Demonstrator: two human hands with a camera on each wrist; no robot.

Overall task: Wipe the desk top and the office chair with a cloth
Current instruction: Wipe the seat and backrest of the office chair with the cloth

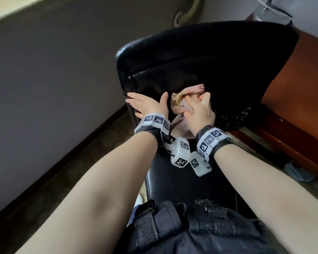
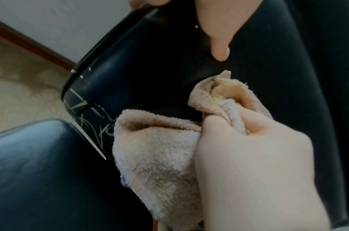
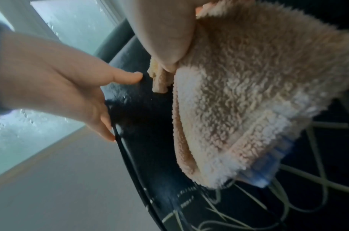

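Right hand (image 1: 200,110) grips cloth (image 1: 180,105), fingertips hidden | left hand (image 1: 147,105) flat on chair (image 1: 173,57)

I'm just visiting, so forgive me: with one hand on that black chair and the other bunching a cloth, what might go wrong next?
1. The right hand grips the fluffy cloth bunched up, so little of it may meet the chair backrest and patches might be missed.
2. The left hand only rests flat on the backrest's edge; a hard wipe might make the chair swing or roll away.
3. The cracked leather near the seat could snag the cloth's pile.
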